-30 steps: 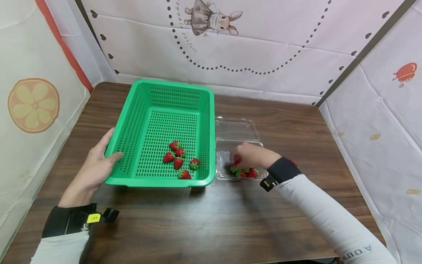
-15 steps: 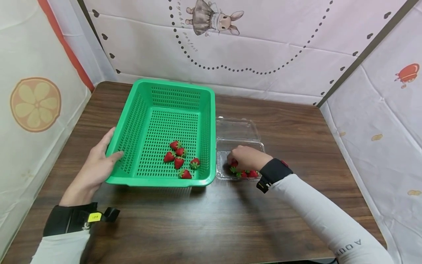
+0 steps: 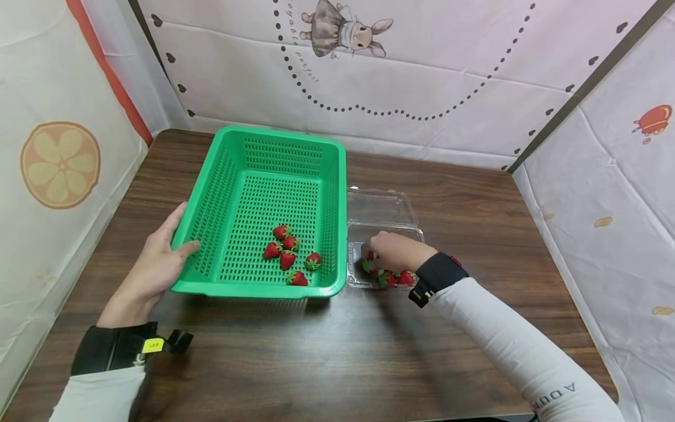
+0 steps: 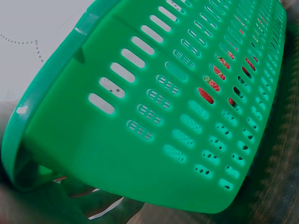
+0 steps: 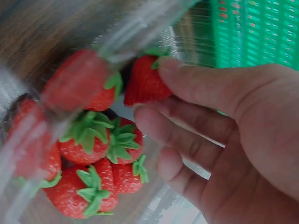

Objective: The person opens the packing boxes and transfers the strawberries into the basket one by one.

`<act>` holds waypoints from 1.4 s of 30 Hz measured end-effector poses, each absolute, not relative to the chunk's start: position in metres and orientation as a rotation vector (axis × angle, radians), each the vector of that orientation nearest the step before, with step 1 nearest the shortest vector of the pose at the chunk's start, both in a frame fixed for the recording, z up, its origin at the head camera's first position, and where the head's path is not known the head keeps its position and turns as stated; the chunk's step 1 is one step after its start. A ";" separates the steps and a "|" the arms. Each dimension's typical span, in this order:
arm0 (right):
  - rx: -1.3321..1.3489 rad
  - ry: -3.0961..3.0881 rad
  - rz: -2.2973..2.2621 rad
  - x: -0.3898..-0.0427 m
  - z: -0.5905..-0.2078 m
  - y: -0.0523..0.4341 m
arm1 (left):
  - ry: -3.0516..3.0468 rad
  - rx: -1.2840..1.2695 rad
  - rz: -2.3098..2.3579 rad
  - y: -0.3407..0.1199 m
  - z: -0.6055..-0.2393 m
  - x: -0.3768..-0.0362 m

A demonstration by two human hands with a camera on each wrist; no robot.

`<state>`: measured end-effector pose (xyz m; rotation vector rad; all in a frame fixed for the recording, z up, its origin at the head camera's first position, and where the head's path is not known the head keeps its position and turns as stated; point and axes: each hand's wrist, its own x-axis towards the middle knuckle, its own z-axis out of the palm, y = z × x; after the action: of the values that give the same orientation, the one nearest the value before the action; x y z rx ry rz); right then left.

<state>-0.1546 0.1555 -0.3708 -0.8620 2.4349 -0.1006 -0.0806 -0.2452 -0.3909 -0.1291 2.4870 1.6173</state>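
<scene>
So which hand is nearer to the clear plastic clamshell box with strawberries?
Right. The right hand reaches inside the clear plastic clamshell box, pinching a strawberry. The left hand holds the green basket's far-side rim.

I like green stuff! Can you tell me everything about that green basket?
The basket is bright green plastic, rectangular, with slotted walls and a holed floor. It sits flat on the wooden table, close beside a clear box. Six red strawberries lie near its front right corner. The left hand holds its front left corner, thumb over the rim. The rest of its floor is bare.
</scene>
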 end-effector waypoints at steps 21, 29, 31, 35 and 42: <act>-1.014 2.448 -0.331 -0.153 -0.325 0.160 | 2.483 -0.114 1.638 -0.247 -0.390 -0.080; -0.998 2.500 -0.355 -0.155 -0.300 0.154 | 2.505 -0.114 1.624 -0.248 -0.389 -0.080; -1.026 2.510 -0.349 -0.156 -0.296 0.151 | 2.505 -0.120 1.619 -0.248 -0.389 -0.080; -1.103 2.523 -0.343 -0.158 -0.291 0.142 | 2.495 -0.126 1.616 -0.247 -0.389 -0.079; -1.101 2.518 -0.384 -0.159 -0.286 0.128 | 2.489 -0.136 1.611 -0.246 -0.390 -0.080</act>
<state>-0.1594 0.1283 -0.2857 -1.1006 2.5182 -0.3844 -0.0803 -0.2455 -0.3901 -0.1357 2.4893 1.6110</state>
